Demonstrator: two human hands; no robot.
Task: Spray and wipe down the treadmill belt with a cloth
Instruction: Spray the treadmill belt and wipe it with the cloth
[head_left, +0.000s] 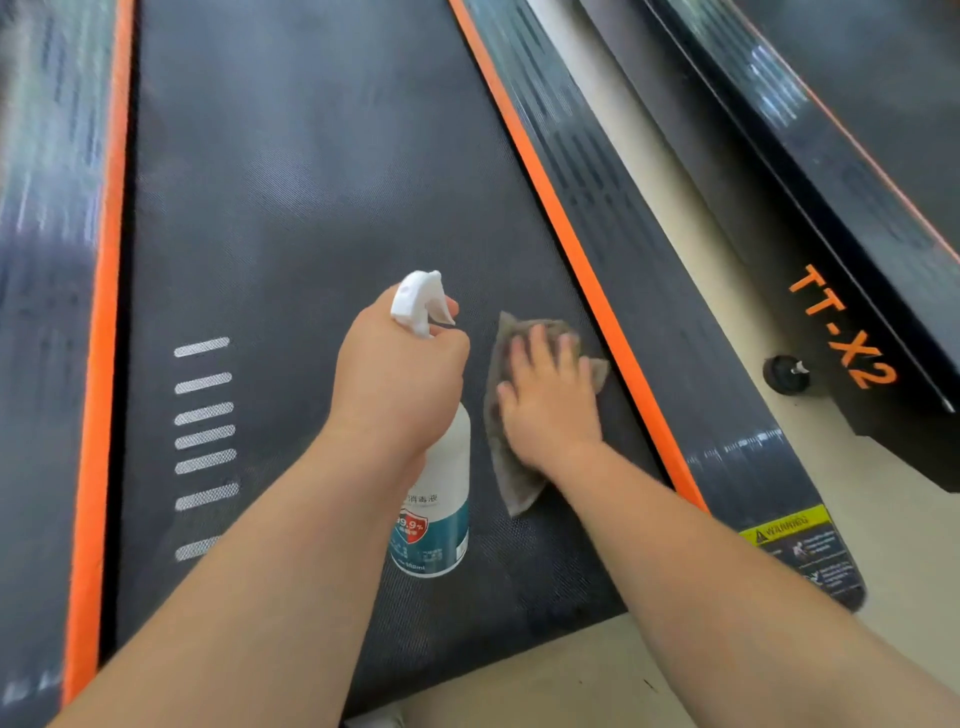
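A grey cloth lay on the dark treadmill belt right of the frame's centre, near the orange edge strip. The right hand pressed flat on it, fingers spread. Just left, the left hand gripped the neck of a white spray bottle, its nozzle pointing toward the top of the frame.

R hand hides cloth mid.

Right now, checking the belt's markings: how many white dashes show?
7 dashes, in one column on the left of the belt; the nearest is partly covered by the left arm, which may hide more.
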